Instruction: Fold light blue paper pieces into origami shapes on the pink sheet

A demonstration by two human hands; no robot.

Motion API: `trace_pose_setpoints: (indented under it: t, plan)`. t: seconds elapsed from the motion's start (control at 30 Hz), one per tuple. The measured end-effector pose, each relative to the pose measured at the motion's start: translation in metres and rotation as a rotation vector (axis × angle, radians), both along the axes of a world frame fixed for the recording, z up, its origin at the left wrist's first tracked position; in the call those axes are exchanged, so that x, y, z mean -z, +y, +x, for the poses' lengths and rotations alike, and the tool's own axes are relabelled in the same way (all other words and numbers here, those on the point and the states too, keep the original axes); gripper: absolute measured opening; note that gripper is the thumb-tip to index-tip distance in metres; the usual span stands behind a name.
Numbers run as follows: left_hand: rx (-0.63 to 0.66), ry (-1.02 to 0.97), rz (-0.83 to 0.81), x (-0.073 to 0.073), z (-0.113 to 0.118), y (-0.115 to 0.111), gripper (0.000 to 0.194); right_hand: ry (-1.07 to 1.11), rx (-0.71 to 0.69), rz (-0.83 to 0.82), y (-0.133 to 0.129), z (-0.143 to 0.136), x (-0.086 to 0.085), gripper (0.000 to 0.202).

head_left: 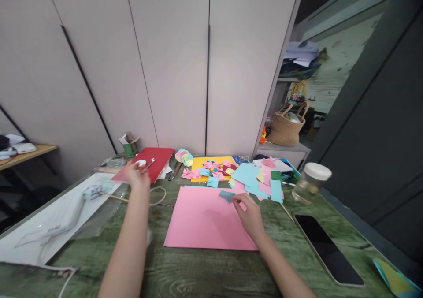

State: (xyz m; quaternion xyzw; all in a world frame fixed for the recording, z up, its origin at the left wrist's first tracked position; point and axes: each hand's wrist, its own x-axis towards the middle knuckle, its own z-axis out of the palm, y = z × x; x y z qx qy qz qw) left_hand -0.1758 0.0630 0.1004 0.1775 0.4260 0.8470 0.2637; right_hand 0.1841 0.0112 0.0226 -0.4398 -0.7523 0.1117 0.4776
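A large pink sheet (pixel 205 223) lies on the green wood-grain table (pixel 185 271). Over its upper right part, my right hand (pixel 247 212) pinches a small blue-grey paper piece (pixel 226 195) between thumb and fingertips. My left hand (pixel 137 174) reaches to the far left, at the lower edge of a red folder (pixel 160 157). A small white round object (pixel 141 162) shows at its fingertips; the hand is blurred, and whether it grips that object is unclear. A pink paper piece (pixel 121 174) sticks out left of this hand.
Folded paper pieces (pixel 216 168) rest on a yellow sheet (pixel 197 162) behind the pink one. Blue sheets (pixel 247 174), a lidded jar (pixel 310 183) and a phone (pixel 328 249) are on the right. At left are a white sheet (pixel 29 240), a cable (pixel 158 203) and a green box (pixel 129 146).
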Motion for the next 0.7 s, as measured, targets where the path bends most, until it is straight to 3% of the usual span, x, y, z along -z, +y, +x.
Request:
trace_pose_setpoints:
  t: [0.03,0.17,0.23,0.3,0.4,0.5,0.6,0.7]
  plan:
    - [0.100,0.029,-0.007,-0.002,0.021,0.001,0.028,0.024,-0.002,-0.007,0.000,0.000,0.000,0.015]
    - [0.907,0.582,-0.132,0.001,0.117,-0.009,0.043,0.076,0.002,-0.022,-0.001,0.000,-0.002,0.015]
    - [1.101,0.863,-0.221,0.010,0.152,-0.022,0.056,0.099,0.000,-0.023,-0.003,0.000,-0.004,0.015]
    - [1.122,1.059,-0.281,0.020,0.174,-0.031,0.062,0.119,-0.011,-0.015,-0.005,0.000,-0.006,0.016]
    - [1.072,1.176,-0.299,0.030,0.186,-0.035,0.044,0.135,-0.025,-0.004,-0.007,0.000,-0.009,0.016]
    - [1.147,1.203,-0.341,0.030,0.187,-0.033,0.027,0.146,-0.027,0.017,-0.008,0.000,-0.011,0.015]
    - [1.202,1.212,-0.354,0.028,0.185,-0.031,0.028,0.139,-0.032,0.059,-0.009,0.000,-0.009,0.012]
    - [1.170,1.226,-0.338,0.030,0.184,-0.030,0.026,0.113,-0.030,0.102,-0.011,0.000,-0.005,0.011]
